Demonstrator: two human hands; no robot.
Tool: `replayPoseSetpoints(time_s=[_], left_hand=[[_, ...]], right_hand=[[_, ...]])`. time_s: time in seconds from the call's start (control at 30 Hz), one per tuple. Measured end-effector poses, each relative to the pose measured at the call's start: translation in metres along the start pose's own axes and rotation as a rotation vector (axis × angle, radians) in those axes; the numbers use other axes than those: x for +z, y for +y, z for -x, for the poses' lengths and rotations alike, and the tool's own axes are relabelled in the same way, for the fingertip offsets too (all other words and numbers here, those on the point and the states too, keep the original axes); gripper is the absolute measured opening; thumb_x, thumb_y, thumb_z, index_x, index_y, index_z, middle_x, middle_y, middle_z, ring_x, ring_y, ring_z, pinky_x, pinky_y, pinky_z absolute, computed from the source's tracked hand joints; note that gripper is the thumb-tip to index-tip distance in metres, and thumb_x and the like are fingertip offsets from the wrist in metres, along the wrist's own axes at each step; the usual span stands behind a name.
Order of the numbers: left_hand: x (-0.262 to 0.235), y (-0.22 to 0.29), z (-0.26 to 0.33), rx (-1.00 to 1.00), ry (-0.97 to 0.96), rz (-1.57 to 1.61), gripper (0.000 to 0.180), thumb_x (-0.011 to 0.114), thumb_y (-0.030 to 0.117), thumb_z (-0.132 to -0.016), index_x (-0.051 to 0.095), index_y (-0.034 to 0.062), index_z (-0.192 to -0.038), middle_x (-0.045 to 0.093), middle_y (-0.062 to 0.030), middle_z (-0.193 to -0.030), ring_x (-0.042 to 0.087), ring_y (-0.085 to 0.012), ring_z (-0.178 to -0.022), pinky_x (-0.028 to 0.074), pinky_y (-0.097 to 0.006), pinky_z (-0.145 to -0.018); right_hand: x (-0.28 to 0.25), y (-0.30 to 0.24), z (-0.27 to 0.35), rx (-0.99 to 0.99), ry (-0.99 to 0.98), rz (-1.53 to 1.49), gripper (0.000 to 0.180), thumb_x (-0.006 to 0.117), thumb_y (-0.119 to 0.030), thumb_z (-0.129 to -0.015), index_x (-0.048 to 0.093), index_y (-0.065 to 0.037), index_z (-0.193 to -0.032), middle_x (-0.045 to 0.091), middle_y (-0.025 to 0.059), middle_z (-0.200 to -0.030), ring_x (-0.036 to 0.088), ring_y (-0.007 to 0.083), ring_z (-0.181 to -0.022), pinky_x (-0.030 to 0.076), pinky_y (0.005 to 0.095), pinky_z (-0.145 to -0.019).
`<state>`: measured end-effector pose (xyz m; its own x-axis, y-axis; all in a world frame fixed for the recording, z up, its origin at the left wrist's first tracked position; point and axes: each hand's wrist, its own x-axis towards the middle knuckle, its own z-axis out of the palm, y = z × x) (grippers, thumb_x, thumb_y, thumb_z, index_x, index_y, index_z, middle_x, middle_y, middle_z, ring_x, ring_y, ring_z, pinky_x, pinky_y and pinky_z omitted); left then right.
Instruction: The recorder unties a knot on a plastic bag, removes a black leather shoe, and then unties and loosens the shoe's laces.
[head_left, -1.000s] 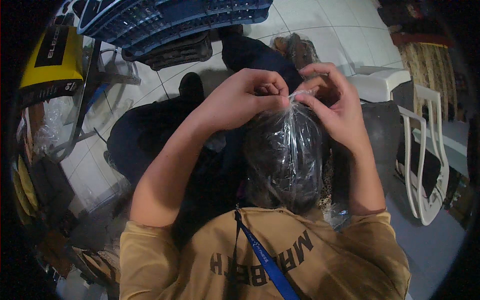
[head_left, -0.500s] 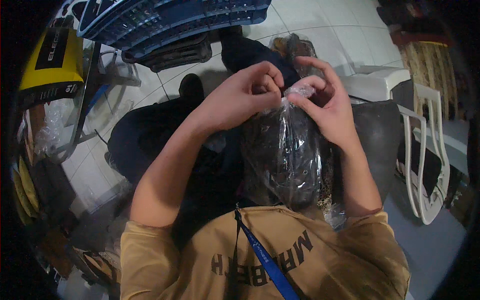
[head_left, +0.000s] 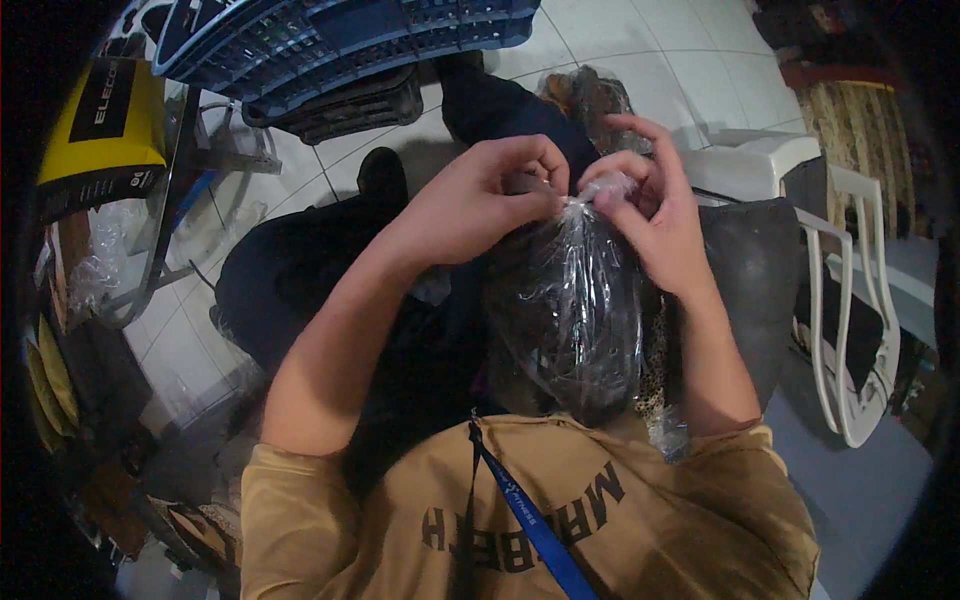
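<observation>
A clear plastic bag with something dark inside rests on my lap, its neck gathered and twisted at the top. My left hand pinches the gathered plastic from the left side, thumb against bent fingers. From the right, my right hand grips the bunched end of the bag between thumb and fingers, with a crumpled tuft of plastic sticking up and the index finger raised. What the dark contents are, I cannot make out through the shiny film.
A blue plastic crate sits above a black crate ahead. At the left is a yellow and black bag by a metal frame. A white plastic chair stands at right; another wrapped dark bundle lies on the tiled floor.
My hands have come slightly lower and closer together at the bag's neck. The plastic there is drawn tighter into a narrow twist, with more pleats below it.
</observation>
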<state>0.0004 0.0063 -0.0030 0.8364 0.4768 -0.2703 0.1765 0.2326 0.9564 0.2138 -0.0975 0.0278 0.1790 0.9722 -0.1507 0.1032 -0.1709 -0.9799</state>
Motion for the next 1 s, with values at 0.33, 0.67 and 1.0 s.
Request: replayPoseSetpoints(time_s=[0.33, 0.67, 1.0], left_hand=[[0.009, -0.018, -0.008, 0.171, 0.138, 0.172, 0.005, 0.061, 0.004, -0.103, 0.058, 0.0057, -0.1, 0.061, 0.0026, -0.102, 0.058, -0.0072, -0.1, 0.049, -0.027, -0.094], [0.004, 0.005, 0.002, 0.622, 0.433, -0.526, 0.03, 0.077, 0.002, -0.089, 0.066, 0.0065, -0.117, 0.063, -0.0014, -0.097, 0.06, -0.0098, -0.088, 0.049, -0.026, -0.078], [0.019, 0.012, 0.007, 0.437, 0.405, -0.356, 0.034, 0.082, 0.007, -0.084, 0.071, 0.007, -0.116, 0.058, -0.0022, -0.086, 0.057, -0.016, -0.073, 0.047, -0.03, -0.068]], right_hand=[[-0.02, -0.007, 0.003, -0.251, -0.253, 0.443, 0.021, 0.077, -0.004, -0.093, 0.074, -0.001, -0.113, 0.073, 0.0003, -0.094, 0.061, 0.0074, -0.086, 0.05, 0.0254, -0.081], [-0.023, -0.009, -0.001, 0.015, -0.235, 0.179, 0.032, 0.077, 0.001, -0.091, 0.071, -0.002, -0.122, 0.078, 0.0008, -0.097, 0.057, 0.0025, -0.079, 0.049, 0.0219, -0.077], [-0.02, -0.01, 0.001, -0.059, -0.349, 0.374, 0.046, 0.079, -0.004, -0.084, 0.072, -0.002, -0.129, 0.077, 0.0012, -0.096, 0.062, 0.0081, -0.085, 0.052, 0.0271, -0.085]])
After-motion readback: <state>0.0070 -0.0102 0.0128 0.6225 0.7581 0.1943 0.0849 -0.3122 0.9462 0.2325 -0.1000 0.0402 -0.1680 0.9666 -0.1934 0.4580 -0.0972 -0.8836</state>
